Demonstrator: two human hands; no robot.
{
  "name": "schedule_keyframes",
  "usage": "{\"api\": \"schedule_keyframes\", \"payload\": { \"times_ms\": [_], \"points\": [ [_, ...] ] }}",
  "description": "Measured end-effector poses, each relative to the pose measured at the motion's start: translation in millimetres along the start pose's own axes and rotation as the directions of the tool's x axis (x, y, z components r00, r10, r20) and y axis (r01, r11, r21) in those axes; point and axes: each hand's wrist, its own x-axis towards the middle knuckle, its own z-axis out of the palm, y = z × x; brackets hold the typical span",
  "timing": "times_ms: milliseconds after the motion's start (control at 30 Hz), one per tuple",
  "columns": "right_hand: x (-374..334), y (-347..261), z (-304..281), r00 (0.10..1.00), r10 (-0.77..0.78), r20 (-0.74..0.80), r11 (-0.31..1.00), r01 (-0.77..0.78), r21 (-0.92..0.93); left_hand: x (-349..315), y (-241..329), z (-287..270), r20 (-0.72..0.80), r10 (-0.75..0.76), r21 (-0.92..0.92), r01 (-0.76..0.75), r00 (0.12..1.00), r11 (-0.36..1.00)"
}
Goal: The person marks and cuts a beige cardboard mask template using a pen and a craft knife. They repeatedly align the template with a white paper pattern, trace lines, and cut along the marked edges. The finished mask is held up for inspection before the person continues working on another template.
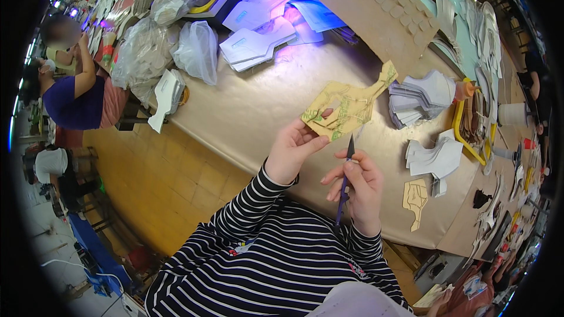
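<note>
My left hand (292, 151) pinches the lower left edge of a flat yellow cut-out piece (352, 108) between thumb and fingers. Green print and a small opening show on this piece, and a narrow arm runs to its upper right. In my right hand (361, 186) is a slim purple-handled tool (343, 196) with a dark pointed tip, pointing up. Whether it is thread snips or a knife I cannot tell. The tip stands just below the piece's lower edge, seemingly apart from it. Both hands are above the near part of the table (235, 103).
To the right lie a fanned grey stack (420, 100), white cut pieces (435, 158) and a smaller yellow piece (415, 199). A cardboard sheet (364, 6), white stacked panels (255, 47) and plastic bags (197, 50) are farther back. A person (73, 91) sits at the left.
</note>
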Motion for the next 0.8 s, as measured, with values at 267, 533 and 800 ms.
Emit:
{"api": "schedule_keyframes", "payload": {
  "times_ms": [267,533,800],
  "points": [
    [-9,-13,-2,0.994,-0.082,-0.07,0.995,0.077,-0.071,-6,18,-5,-0.047,0.183,0.221,-0.169,0.982,0.961],
    [-8,-19,9,0.998,0.023,0.056,0.998,-0.026,0.056,-10,30,-7,-0.089,-0.028,0.208,0.046,0.996,0.977],
    [1,-15,19,0.993,0.098,-0.059,0.984,-0.106,-0.143,-15,18,-15,-0.032,0.046,0.225,-0.038,0.998,0.974]
  ]
}}
